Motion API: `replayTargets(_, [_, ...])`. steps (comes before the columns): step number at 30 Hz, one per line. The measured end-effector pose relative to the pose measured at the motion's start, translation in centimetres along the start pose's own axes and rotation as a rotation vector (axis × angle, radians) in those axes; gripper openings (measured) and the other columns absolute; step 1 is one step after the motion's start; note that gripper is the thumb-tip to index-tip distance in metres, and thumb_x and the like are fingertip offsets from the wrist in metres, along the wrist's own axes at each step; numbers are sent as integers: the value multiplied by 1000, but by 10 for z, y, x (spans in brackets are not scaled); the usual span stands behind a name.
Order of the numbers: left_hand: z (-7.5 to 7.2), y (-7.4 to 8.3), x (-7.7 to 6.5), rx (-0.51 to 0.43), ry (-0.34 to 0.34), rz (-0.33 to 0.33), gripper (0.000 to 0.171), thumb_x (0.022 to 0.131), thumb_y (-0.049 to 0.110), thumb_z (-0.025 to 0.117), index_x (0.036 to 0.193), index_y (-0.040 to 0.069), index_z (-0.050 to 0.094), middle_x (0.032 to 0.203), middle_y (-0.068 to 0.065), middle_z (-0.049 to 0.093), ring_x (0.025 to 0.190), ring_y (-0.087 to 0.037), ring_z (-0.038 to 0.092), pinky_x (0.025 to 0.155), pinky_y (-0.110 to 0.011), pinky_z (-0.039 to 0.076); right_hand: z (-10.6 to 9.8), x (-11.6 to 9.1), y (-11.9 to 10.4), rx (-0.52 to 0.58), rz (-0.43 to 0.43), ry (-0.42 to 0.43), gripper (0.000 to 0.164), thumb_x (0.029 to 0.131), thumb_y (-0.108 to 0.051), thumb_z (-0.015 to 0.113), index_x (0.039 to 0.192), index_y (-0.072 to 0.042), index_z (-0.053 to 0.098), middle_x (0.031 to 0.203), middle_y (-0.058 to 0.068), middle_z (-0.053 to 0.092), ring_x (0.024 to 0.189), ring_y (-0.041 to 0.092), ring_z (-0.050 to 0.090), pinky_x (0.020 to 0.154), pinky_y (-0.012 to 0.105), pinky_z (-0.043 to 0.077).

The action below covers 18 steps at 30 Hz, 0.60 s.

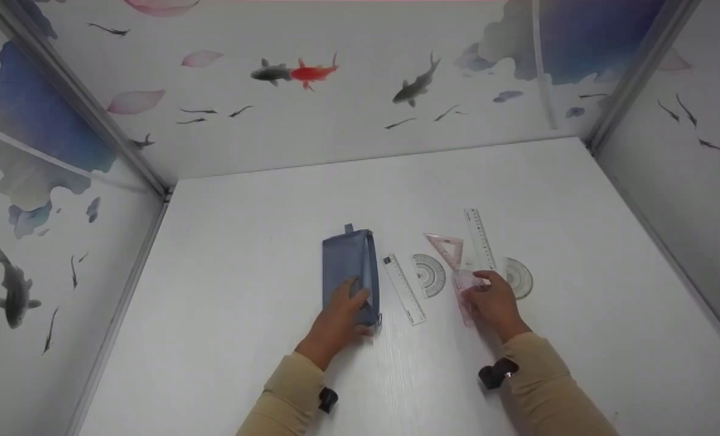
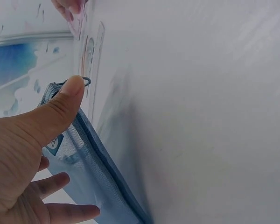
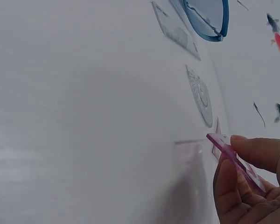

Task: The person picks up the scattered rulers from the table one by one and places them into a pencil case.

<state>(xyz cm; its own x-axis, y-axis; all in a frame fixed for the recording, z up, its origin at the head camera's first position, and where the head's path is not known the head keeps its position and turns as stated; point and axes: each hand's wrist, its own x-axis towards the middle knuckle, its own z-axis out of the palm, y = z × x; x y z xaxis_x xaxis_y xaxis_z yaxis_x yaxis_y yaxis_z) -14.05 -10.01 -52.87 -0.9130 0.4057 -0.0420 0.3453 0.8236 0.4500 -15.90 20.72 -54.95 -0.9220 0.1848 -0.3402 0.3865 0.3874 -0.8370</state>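
Observation:
A blue mesh zip pouch (image 1: pixel 343 260) stands upright lengthwise, its zipped side parted. My left hand (image 1: pixel 338 312) grips its near end, thumb by the zip pull and fingers over the mesh (image 2: pixel 91 175). My right hand (image 1: pixel 496 303) pinches a clear pink set square (image 3: pixel 231 154) between thumb and fingers, raised over its shadow. Another pink set square (image 1: pixel 446 247) lies just beyond that hand. Between the hands are a clear ruler (image 1: pixel 403 289) and a clear protractor (image 1: pixel 429 275). A second protractor (image 1: pixel 520 278) is partly behind my right hand, with another ruler (image 1: pixel 479 239) beyond.
The white table (image 1: pixel 244 290) is bounded by a back wall (image 1: pixel 360 127) and side walls printed with fish and petals. Black wrist cameras (image 1: pixel 493 375) sit at both cuffs.

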Motion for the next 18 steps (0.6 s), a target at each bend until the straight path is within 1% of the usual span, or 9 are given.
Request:
replayTargets(4, [0, 0, 0, 1, -6, -1, 77, 72, 28, 82, 139, 17, 46, 153, -19, 26, 138, -41, 31, 101, -48, 43, 3, 1, -4, 24, 8, -5, 56, 89, -9, 62, 139, 2, 41, 110, 20, 59, 85, 20, 60, 70, 26, 51])
replayTargets(8, [-1, 0, 0, -7, 6, 8, 76, 72, 27, 82, 138, 17, 47, 152, -19, 27, 137, -42, 33, 99, -48, 44, 6, 1, -9, 36, 20, -13, 57, 89, -9, 62, 140, 2, 40, 113, 21, 59, 88, 20, 61, 72, 27, 52])
replayTargets(12, [0, 0, -1, -12, 20, 22, 75, 71, 27, 82, 137, 17, 48, 152, -19, 28, 136, -42, 34, 97, -48, 46, 10, 0, -16, 81, 32, -22, 59, 88, -8, 63, 140, 2, 39, 114, 22, 59, 87, 20, 61, 74, 28, 53])
replayTargets(18, [0, 0, -2, 11, 19, 27, 74, 71, 28, 83, 134, 17, 47, 150, -20, 29, 135, -42, 34, 97, -48, 47, 16, 0, -24, 160, 39, -35, 59, 87, -5, 65, 140, 2, 40, 108, 18, 62, 80, 16, 61, 69, 25, 52])
